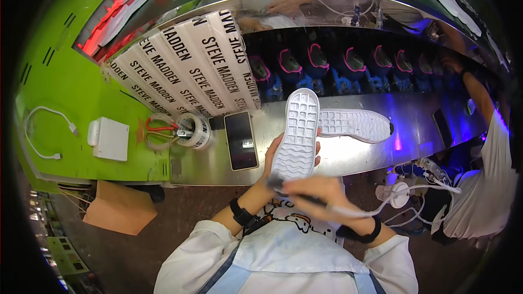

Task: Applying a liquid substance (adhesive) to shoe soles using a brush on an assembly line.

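Upright over the metal bench's edge is a white shoe sole [297, 130], its grid and wavy cavities facing me. My left hand [271, 155] grips it from behind, fingertips curling round the right edge. My right hand [321, 191], smeared by motion, is closed on a brush [275, 183] with a dark head. That head meets the sole's lower end. A white hose [376, 210] runs from the right hand toward the right. Just behind the held sole, a second white sole [357, 124] lies flat on the bench.
A phone [241, 140] and a tool cup [194, 130] stand left of the soles, before a large printed box [190, 65]. Farther left are a white case [110, 140] and cable [46, 110]. Shoe uppers [317, 57] line the back; a co-worker's arm [479, 95] reaches in at right.
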`<state>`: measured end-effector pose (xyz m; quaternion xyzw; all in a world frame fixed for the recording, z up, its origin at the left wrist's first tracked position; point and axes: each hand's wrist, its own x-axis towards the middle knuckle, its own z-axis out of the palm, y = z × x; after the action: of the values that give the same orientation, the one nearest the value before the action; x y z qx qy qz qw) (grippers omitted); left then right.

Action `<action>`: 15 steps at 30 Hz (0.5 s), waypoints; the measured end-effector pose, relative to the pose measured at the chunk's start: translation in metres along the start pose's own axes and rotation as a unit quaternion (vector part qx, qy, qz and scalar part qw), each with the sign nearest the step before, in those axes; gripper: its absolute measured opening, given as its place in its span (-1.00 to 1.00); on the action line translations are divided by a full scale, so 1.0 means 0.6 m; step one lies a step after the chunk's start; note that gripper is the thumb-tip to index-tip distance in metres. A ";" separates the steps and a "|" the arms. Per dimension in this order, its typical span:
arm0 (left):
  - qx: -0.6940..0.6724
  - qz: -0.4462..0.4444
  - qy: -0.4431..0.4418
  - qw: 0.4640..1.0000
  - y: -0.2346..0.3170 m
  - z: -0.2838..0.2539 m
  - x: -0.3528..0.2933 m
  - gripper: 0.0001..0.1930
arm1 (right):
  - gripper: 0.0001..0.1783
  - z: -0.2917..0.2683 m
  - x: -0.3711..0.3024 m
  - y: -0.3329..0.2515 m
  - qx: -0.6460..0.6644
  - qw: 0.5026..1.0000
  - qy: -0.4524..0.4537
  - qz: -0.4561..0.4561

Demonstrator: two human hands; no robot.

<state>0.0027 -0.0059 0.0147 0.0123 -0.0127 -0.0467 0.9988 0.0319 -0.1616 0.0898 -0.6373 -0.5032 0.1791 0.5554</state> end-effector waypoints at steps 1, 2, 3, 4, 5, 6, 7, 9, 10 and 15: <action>0.034 0.005 0.007 0.999 0.004 0.001 0.000 -0.36 | -0.73 -0.007 -0.001 -0.015 0.061 0.994 -0.041 0.085; 0.069 0.009 0.015 0.997 0.009 0.004 0.002 -0.36 | -0.72 -0.013 -0.002 -0.024 0.121 0.975 -0.081 0.170; 0.069 -0.016 -0.007 0.997 0.019 0.008 0.007 -0.35 | -0.72 -0.018 0.010 -0.014 0.156 0.970 -0.010 0.185; 0.069 -0.043 -0.030 0.996 0.028 0.017 0.016 -0.34 | -0.72 -0.026 0.023 -0.003 0.188 0.960 0.063 0.200; 0.084 -0.038 0.035 0.995 0.031 0.033 0.023 -0.31 | -0.79 -0.029 0.021 0.003 0.170 0.965 0.028 0.197; 0.092 -0.026 0.068 0.993 0.030 0.039 0.028 -0.31 | -0.81 -0.035 0.012 0.002 0.172 0.961 -0.064 0.206; 0.110 -0.048 0.068 0.990 0.034 0.042 0.028 -0.32 | -0.82 -0.045 0.010 -0.007 0.204 0.941 -0.080 0.258; 0.127 -0.072 0.068 0.987 0.050 0.042 0.034 -0.33 | -0.83 -0.054 0.018 -0.013 0.191 0.953 -0.058 0.228; 0.128 -0.130 0.032 0.983 0.062 0.040 0.045 -0.35 | -0.83 -0.056 0.026 -0.007 0.143 0.979 -0.019 0.145; 0.113 -0.273 0.146 0.944 0.056 0.065 0.046 -0.49 | -0.87 -0.082 0.022 -0.031 0.077 0.983 -0.128 0.110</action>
<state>0.0324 0.0241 0.0549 0.1345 0.1317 -0.3131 0.9309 0.0684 -0.1788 0.1264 -0.6162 -0.4818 0.3569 0.5107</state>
